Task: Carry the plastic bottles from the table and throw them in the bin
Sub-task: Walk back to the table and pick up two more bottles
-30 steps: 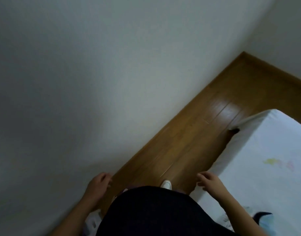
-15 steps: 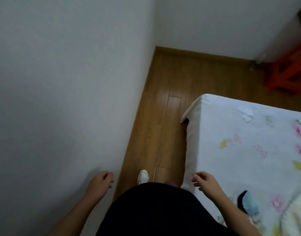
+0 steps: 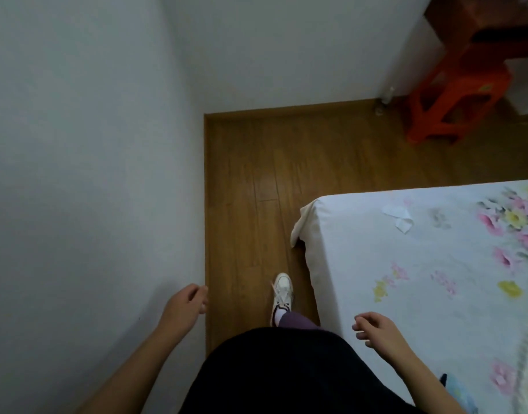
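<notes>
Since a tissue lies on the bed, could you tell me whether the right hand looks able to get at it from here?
Probably not yet: the right hand hangs empty over the bed's near corner, the tissue well beyond it; nothing blocks the way.

Narrow strip of bare wooden floor (image 3: 250, 186) runs between the white wall (image 3: 92, 174) and the bed (image 3: 406, 264); a white shoe (image 3: 282, 291) stands in it near the bed's corner. Beyond the bed's foot the floor widens, open up to the far wall. Red plastic stool (image 3: 454, 97) blocks the far side past the bed. Bed top mostly clear; white tissue (image 3: 398, 216) lies near its foot edge.
</notes>
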Demonstrator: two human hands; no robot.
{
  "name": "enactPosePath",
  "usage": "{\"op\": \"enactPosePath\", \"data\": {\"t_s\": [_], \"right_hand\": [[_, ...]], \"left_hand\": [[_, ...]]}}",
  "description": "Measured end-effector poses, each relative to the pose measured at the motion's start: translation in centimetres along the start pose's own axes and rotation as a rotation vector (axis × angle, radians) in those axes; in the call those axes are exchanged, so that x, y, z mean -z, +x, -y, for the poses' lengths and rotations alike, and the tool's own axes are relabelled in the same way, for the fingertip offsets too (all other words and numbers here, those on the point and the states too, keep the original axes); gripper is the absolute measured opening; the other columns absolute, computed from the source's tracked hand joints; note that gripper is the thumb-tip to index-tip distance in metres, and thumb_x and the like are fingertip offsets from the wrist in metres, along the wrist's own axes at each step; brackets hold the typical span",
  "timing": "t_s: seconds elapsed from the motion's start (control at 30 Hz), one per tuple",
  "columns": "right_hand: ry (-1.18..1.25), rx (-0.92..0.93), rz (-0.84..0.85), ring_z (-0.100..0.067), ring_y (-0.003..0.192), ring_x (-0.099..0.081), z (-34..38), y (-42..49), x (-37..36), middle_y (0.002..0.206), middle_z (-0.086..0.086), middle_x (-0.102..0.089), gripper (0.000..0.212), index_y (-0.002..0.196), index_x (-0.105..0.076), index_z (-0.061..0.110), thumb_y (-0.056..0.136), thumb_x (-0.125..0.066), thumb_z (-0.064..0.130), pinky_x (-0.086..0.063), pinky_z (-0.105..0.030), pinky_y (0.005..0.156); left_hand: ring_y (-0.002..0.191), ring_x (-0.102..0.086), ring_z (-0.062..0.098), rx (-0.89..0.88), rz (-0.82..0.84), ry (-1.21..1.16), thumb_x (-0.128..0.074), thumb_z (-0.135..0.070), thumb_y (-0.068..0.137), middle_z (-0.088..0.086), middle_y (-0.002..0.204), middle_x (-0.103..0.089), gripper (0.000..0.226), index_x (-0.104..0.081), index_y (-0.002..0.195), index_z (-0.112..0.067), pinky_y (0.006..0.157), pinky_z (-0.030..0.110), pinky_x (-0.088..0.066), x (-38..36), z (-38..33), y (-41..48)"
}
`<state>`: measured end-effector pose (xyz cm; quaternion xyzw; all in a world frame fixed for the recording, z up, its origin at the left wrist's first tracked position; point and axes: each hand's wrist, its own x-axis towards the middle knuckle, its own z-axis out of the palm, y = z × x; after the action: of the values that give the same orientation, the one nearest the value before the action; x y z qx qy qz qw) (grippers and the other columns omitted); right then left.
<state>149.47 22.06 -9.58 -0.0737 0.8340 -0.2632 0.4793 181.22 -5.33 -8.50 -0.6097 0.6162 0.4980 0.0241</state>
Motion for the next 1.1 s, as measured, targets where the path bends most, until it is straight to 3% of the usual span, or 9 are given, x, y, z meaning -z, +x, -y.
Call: {"op": "enactPosePath", "data": {"t_s": [0.17, 0.4, 0.53, 0.73, 0.83, 0.97, 1.1], "right_hand": [[-0.071, 0.149, 0.091, -0.021, 0.075, -0.067, 12.2, 6.8, 0.7, 0.091, -0.012, -0.074, 0.015, 0.098, -0.067, 0.006, 0.098, -0.054, 0.015, -0.050, -0.022, 0.064], [-0.191, 0.331, 0.250, -0.016, 0.091, -0.069, 28.8, 15.2, -0.1, 0.098, 0.001, -0.072, 0.017, 0.107, -0.068, 0.020, 0.097, -0.056, 0.027, -0.053, -0.027, 0.077], [-0.186, 0.344, 0.252, -0.016, 0.091, -0.069, 35.5, 19.9, -0.2, 0.097, 0.000, -0.072, 0.017, 0.108, -0.067, 0.021, 0.096, -0.057, 0.028, -0.054, -0.025, 0.071], [-0.086, 0.197, 0.143, -0.024, 0.088, -0.071, 39.8, 25.6, 2.0, 0.095, -0.007, -0.073, 0.012, 0.101, -0.068, 0.016, 0.096, -0.057, 0.021, -0.054, -0.031, 0.075], [0.024, 0.099, 0.047, -0.020, 0.080, -0.069, 40.3, 27.2, 3.9, 0.095, -0.010, -0.074, 0.011, 0.095, -0.066, 0.018, 0.098, -0.055, 0.018, -0.053, -0.029, 0.072], [0.160, -0.020, -0.078, -0.022, 0.087, -0.069, 39.6, 28.7, 6.8, 0.094, -0.005, -0.073, 0.013, 0.098, -0.067, 0.017, 0.098, -0.054, 0.020, -0.055, -0.037, 0.082], [0.274, -0.151, -0.156, -0.025, 0.090, -0.069, 38.6, 30.6, 9.4, 0.096, -0.008, -0.072, 0.015, 0.098, -0.066, 0.015, 0.099, -0.053, 0.022, -0.056, -0.038, 0.083]], "left_hand": [[0.076, -0.070, 0.025, 0.134, -0.076, -0.084, -0.049, -0.030, 0.105, 0.010, 0.091, -0.074, 0.029, -0.069, 0.094, -0.013, 0.065, 0.032, -0.049, 1.3, -2.1, 4.9], [0.062, -0.065, 0.024, 0.268, -0.169, -0.187, -0.054, -0.029, 0.103, 0.015, 0.083, -0.075, 0.030, -0.069, 0.088, -0.008, 0.061, 0.033, -0.046, 4.7, -4.9, 12.3], [0.064, -0.067, 0.024, 0.284, -0.144, -0.165, -0.055, -0.026, 0.102, 0.013, 0.082, -0.075, 0.027, -0.069, 0.086, -0.009, 0.062, 0.033, -0.046, 6.5, -8.2, 18.3], [0.073, -0.067, 0.026, 0.238, -0.015, -0.047, -0.052, -0.025, 0.103, 0.012, 0.086, -0.073, 0.026, -0.068, 0.089, -0.009, 0.065, 0.032, -0.047, 9.9, -17.4, 28.4], [0.078, -0.070, 0.025, 0.147, 0.063, 0.103, -0.051, -0.029, 0.103, 0.009, 0.087, -0.073, 0.028, -0.069, 0.088, -0.012, 0.071, 0.034, -0.051, 11.3, -23.5, 33.7], [0.082, -0.070, 0.020, 0.011, 0.153, 0.306, -0.050, -0.034, 0.103, 0.005, 0.089, -0.072, 0.027, -0.067, 0.090, -0.018, 0.077, 0.038, -0.057, 11.7, -32.8, 40.1], [0.084, -0.071, 0.026, -0.108, 0.234, 0.338, -0.054, -0.032, 0.102, 0.008, 0.088, -0.072, 0.024, -0.069, 0.091, -0.017, 0.080, 0.046, -0.059, 10.0, -42.6, 45.2]]}}
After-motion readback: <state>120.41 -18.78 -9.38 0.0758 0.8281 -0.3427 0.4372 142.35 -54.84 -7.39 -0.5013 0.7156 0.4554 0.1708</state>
